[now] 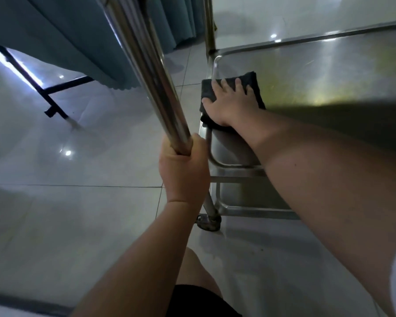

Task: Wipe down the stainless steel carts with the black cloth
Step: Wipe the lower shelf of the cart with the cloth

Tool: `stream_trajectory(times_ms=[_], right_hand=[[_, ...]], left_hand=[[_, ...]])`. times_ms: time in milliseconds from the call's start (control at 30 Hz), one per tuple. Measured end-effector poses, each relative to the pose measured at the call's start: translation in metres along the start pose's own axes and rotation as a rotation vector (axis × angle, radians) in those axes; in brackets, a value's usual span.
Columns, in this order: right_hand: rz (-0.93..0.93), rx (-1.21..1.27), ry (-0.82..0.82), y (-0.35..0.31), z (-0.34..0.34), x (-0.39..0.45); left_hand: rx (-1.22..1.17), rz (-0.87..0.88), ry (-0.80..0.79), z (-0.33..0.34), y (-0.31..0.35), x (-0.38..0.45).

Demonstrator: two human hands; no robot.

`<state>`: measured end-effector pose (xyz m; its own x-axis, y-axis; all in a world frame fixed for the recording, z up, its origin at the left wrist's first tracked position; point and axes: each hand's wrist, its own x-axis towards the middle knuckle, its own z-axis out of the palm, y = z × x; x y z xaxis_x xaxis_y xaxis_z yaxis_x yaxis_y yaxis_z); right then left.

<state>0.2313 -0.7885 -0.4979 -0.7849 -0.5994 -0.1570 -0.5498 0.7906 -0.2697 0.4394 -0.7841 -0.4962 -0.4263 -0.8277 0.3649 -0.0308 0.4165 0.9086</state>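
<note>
Right hand flat on the folded black cloth, fingers spread and straight, pressing it onto the near-left corner of the brushed stainless steel cart shelf. Cloth overhanging the raised shelf rim at that corner, part of it past the edge. Left hand wrapped tightly round the polished steel upright tube of the cart, steadying the frame. Lower steel shelf visible beneath, and 1 dark caster wheel resting on the glossy grey floor tiles.

Likely trouble from here:

- Cloth slipping off the corner. With only a flat palm on it and no pinch, a stroke towards the edge could push it over the rim and down to the floor.
- Cart rolling. On a caster and slick tile, a hard push through the cloth could shift the whole frame; cannot tell whether the wheel is locked. Only the grip on the tube holding against that.
- Missed patches. Shelf surface far right in deep shadow, so streaks or unwiped areas hard to judge.
- Teal pleated curtain hanging just beside the tube, on a black metal stand; a drifting cart could snag or bump it.
- Knuckles or fingertips catching on the raised rim during a fast pass into the corner.
</note>
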Motion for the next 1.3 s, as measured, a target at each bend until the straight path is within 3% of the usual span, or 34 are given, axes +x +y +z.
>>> stream_trajectory(times_ms=[200, 600, 800, 967, 1100, 1167, 1300], right_hand=[[-0.143, -0.029, -0.054, -0.001, 0.001, -0.023], [-0.44, -0.105, -0.037, 0.049, 0.012, -0.163], [-0.418, -0.204, 0.059, 0.086, 0.009, -0.195], [-0.358, -0.2, 0.065, 0.135, -0.002, -0.211], [-0.312, -0.23, 0.067, 0.178, -0.011, -0.223], [-0.286, -0.23, 0.063, 0.195, -0.013, -0.228], [-0.246, -0.221, 0.075, 0.224, -0.017, -0.233]], left_hand=[[-0.027, 0.018, -0.007, 0.001, 0.001, 0.001], [0.037, -0.026, 0.022, -0.002, 0.007, -0.001], [0.113, -0.114, 0.054, -0.002, 0.013, -0.004], [0.248, -0.068, 0.057, -0.007, 0.021, -0.009], [0.299, 0.04, 0.257, -0.012, 0.02, -0.047], [0.305, 0.12, 0.154, -0.003, 0.025, -0.077], [0.504, 0.262, -0.408, 0.037, 0.039, -0.113]])
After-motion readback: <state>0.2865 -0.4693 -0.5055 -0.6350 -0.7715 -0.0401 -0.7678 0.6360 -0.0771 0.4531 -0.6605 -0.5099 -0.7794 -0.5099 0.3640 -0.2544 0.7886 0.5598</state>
